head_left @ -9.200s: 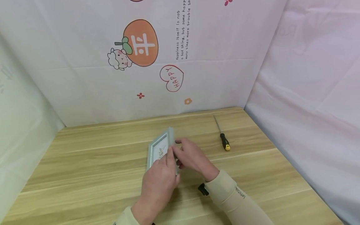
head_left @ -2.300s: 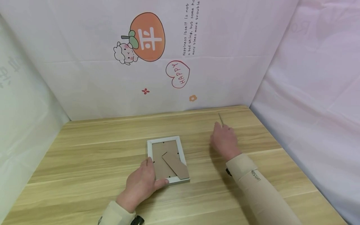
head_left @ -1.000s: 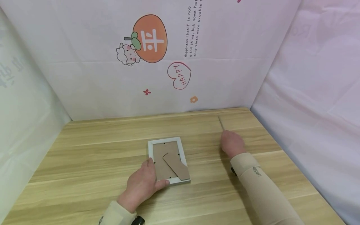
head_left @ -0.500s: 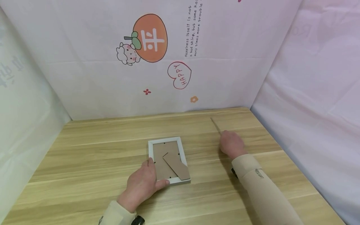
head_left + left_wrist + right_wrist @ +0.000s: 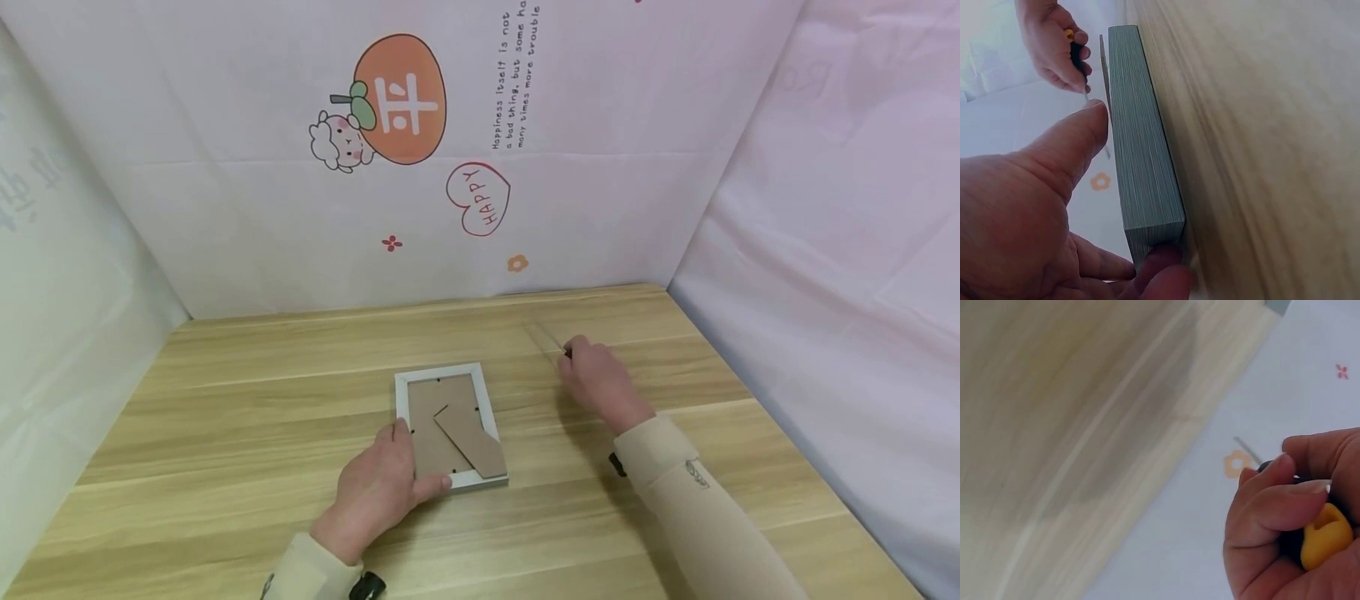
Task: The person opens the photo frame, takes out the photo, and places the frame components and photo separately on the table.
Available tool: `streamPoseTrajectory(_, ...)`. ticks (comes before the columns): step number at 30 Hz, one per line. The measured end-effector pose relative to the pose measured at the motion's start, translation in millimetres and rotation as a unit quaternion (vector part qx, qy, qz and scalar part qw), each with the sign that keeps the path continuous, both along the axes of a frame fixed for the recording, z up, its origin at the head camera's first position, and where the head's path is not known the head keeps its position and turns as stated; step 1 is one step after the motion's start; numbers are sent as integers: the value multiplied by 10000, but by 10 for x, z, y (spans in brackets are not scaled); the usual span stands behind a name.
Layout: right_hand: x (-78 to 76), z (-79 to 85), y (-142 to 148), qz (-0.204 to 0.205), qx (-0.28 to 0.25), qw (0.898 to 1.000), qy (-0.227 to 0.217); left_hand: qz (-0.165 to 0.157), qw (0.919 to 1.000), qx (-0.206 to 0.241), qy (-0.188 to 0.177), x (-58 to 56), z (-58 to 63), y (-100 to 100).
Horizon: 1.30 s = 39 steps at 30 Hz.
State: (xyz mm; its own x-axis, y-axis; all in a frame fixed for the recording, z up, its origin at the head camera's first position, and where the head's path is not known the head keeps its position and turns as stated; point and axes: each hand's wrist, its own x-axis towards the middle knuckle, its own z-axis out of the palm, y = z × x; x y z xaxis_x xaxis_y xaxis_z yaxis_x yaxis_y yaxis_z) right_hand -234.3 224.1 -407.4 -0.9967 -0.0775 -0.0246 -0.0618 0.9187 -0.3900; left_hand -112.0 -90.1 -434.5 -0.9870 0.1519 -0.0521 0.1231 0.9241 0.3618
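Note:
The picture frame (image 5: pixel 442 446) lies face down on the wooden table, its brown backing board and diagonal stand flap (image 5: pixel 480 446) upward. Small dark tabs show along the inner edges. My left hand (image 5: pixel 378 492) grips its near left corner, thumb along the near edge and fingers at the left side. In the left wrist view, fingertips curl against the end of the grey-green frame edge (image 5: pixel 1141 125). To the right, my right hand (image 5: pixel 600 383) holds a screwdriver (image 5: pixel 1325 537) by its black and yellow handle, raised off the table. Its thin shaft points far left and looks blurred.
The wooden table (image 5: pixel 225 450) meets a white printed cloth (image 5: pixel 262 242) at its back edge. More white cloth hangs at the left (image 5: pixel 67 333) and the right (image 5: pixel 840 250).
The frame, earlier tilted up with its picture showing, now lies face down. My right hand has picked the screwdriver up from the table and swung its shaft leftward. My left hand stays put lately.

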Motion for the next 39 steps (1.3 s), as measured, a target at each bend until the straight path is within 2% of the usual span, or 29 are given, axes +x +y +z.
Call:
streamPoseTrajectory(5,86,87,-108,251,90,9995,155,-33,9999,12,139,-21,-5,5)
streamPoseTrajectory(11,215,157,-217,578,211,9963,600,-107,9993,56,351,-71,-13,-2)
streamPoseTrajectory(18,368,219,-322,863,187,9909,1019,-292,9989,-48,369,-149,-16,-12)
streamPoseTrajectory(27,558,297,-398,1333,19,9845,1136,-400,9980,-254,409,-169,-28,-1)
streamPoseTrajectory(32,629,323,-427,1569,132,9803,1189,-491,9971,-405,409,-133,-31,17)
streamPoseTrajectory(39,725,379,-445,1874,258,9763,1049,-516,9960,-535,491,-80,-12,39)
